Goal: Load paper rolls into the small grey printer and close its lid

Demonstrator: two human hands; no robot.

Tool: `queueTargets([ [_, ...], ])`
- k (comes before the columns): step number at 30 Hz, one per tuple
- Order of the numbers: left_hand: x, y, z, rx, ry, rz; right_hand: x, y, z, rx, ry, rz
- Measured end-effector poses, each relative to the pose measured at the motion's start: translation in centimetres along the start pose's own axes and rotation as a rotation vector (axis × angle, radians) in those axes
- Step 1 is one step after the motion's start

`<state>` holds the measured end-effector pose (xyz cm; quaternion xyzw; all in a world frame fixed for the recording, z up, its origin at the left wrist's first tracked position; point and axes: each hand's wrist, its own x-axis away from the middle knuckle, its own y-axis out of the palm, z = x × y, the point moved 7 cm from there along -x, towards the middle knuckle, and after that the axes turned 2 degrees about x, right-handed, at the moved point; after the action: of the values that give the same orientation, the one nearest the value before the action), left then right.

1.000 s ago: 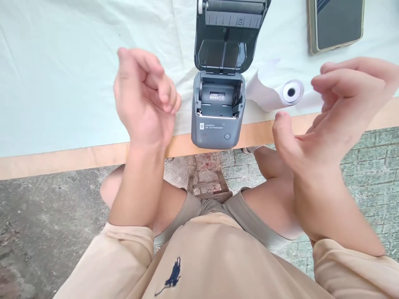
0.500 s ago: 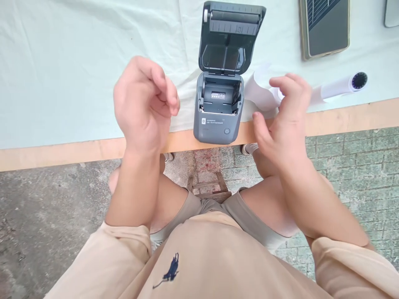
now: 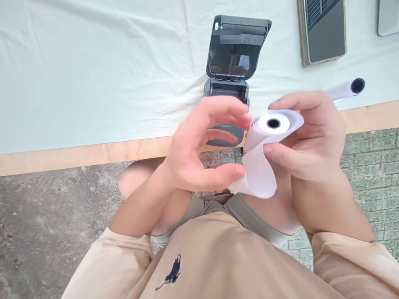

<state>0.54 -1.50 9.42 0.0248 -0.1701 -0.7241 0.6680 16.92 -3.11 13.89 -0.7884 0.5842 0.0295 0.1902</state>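
Note:
A white paper roll [image 3: 282, 123] with a black-holed core is gripped between the fingers and thumb of my right hand [image 3: 314, 139], in front of the table edge. Its loose paper tail [image 3: 260, 170] curls downward. On the roll's left side, my left hand [image 3: 191, 145] is open and curved, fingertips close to the roll and thumb by the tail's end; whether they touch is unclear. Behind my left hand stands a dark grey portable printer [image 3: 229, 88] with its lid [image 3: 215, 56] raised. My fingers hide much of its front.
Another white paper roll [image 3: 341, 90] with a dark core end lies to the right on the pale tablecloth [image 3: 93, 74]. Farther back are a phone in a clear case [image 3: 327, 37] and a grey device [image 3: 389, 18] at the frame's edge. The table's wooden edge [image 3: 62, 158] runs across.
My right hand has taken hold of the paper roll and brought it toward me. The left hand has moved right toward the roll, now in front of the printer.

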Motion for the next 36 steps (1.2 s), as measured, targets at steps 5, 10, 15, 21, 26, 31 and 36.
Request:
queueTargets([
  [5, 1.1, 0.3, -1.3, -0.085, -0.101, -0.141, -1.8, -0.8, 1.0, 0.315, -0.030, 0.164],
  [10, 2.0, -0.2, -1.8, -0.010, -0.174, -0.350, -4.5, 1.2, 1.8, 0.600, -0.003, 0.007],
  [15, 2.2, -1.0, -1.6, -0.176, -0.281, -0.309, -6.0, 2.1, 2.8, 0.850, 0.105, -0.132],
  [21, 2.6, -0.8, -2.3, -0.267, -0.488, -0.403, -6.7, 1.8, 2.9, 0.848, 0.171, -0.160],
  [26, 2.4, -0.9, -2.5, -0.222, -0.498, -0.428, -6.4, 1.3, 3.7, 0.712, 0.208, -0.102],
  [31, 2.1, -0.9, -2.5, -0.226, -0.477, -0.426, -6.1, 1.7, 4.0, 0.725, 0.228, -0.101],
  [36, 1.9, -1.0, -2.4, -0.233, -0.444, -0.419, -5.6, 1.2, 2.6, 0.789, 0.117, -0.001],
])
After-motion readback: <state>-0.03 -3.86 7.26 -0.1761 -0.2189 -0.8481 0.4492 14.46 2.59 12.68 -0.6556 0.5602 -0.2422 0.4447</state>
